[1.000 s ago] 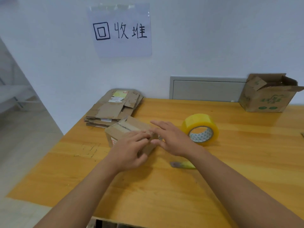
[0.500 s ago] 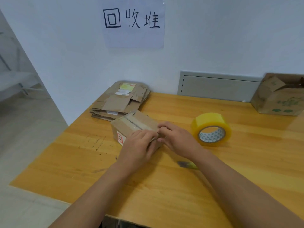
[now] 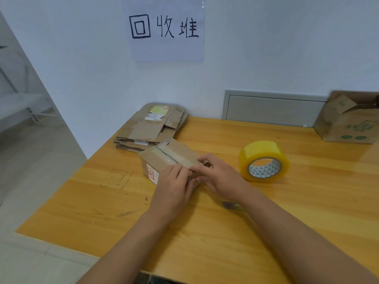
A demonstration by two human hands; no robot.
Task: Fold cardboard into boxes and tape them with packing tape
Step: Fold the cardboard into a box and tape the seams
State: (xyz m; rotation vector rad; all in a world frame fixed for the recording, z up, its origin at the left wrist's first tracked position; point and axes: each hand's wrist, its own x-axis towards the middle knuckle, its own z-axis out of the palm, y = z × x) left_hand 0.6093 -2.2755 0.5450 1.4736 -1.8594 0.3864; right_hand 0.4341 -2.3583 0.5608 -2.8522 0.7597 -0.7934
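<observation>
On the wall sign (image 3: 166, 29) "回收堆"; both hands' (image 3: 174, 187) grip seemingly pinches the taped box (image 3: 164, 158).

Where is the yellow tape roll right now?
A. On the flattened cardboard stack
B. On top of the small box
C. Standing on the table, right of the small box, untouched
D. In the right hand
C: the tape roll stands on edge on the table, apart from both hands, which are on the small box.

tape roll (image 3: 264, 161): yellow, white-green triangle-patterned core | box (image 3: 164, 158): brown, red-white label | table (image 3: 307, 201): orange-yellow woodgrain
</observation>
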